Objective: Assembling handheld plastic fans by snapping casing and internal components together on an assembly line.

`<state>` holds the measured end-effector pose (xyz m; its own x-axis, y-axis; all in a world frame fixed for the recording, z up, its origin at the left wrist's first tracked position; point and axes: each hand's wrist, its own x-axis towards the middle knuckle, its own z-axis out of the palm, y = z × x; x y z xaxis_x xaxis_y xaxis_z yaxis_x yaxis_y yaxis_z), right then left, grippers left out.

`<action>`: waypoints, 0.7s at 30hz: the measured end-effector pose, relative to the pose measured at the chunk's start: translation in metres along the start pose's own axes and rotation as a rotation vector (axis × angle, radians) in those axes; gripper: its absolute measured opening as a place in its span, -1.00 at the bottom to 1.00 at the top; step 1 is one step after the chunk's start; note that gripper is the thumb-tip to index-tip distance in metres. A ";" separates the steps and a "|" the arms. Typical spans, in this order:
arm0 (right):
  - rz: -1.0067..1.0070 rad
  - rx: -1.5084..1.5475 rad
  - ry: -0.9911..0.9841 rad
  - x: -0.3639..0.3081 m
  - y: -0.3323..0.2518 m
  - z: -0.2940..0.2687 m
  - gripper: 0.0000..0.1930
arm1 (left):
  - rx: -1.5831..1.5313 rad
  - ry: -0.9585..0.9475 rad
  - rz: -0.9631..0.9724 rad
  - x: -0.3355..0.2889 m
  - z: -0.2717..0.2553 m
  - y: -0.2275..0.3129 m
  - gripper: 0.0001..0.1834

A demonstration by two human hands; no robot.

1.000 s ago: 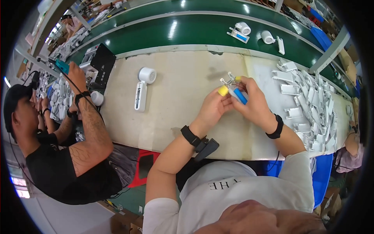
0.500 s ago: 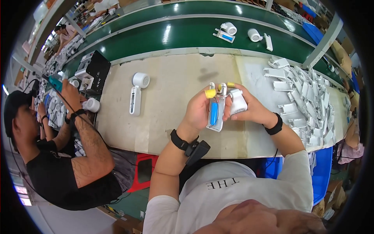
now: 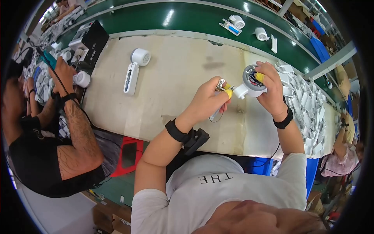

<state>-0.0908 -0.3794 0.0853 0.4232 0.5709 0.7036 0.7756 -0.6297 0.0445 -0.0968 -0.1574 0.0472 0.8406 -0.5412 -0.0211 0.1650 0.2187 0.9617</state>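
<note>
My left hand [image 3: 204, 100] is closed round a white handle shell [image 3: 214, 115], most of it hidden by the fingers; a thin wire loops below it. Yellow finger covers show on fingertips of both hands. To its right, my right hand [image 3: 273, 91] grips a round white fan head [image 3: 255, 93], its grey-rimmed side with dark inner parts turned up. The head's short neck points toward my left fingertips, close to the shell's metal end. Whether the two parts touch I cannot tell.
A whole white handheld fan [image 3: 134, 72] lies left on the worktable [image 3: 175, 70]. Many white handle shells [image 3: 306, 105] are piled at right. Fan parts [image 3: 261, 34] rest on the green conveyor [image 3: 187, 19]. A co-worker [image 3: 50, 148] works at left beside a black box [image 3: 91, 45].
The fan head has been turned so its inner side shows, and raised away from the shell. My left hand has rotated, hiding the blue battery. The whole view has shifted slightly.
</note>
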 end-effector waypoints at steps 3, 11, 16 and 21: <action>-0.057 -0.066 0.011 0.002 -0.005 -0.001 -0.45 | 0.112 0.069 0.042 -0.002 0.000 -0.004 -0.86; 0.404 0.611 -0.505 0.028 -0.003 -0.046 -0.36 | 0.475 0.052 0.139 -0.001 0.002 -0.011 -0.80; 0.375 0.551 -0.730 0.050 -0.004 -0.052 -0.43 | 0.608 0.030 0.133 -0.005 0.012 -0.008 -0.78; 0.309 0.573 -0.741 0.043 0.007 -0.041 -0.48 | 0.527 -0.003 0.085 -0.006 0.013 -0.015 -0.74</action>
<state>-0.0860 -0.3811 0.1447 0.6802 0.7330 -0.0043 0.6083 -0.5677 -0.5547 -0.1112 -0.1678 0.0365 0.8379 -0.5422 0.0624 -0.1857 -0.1757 0.9668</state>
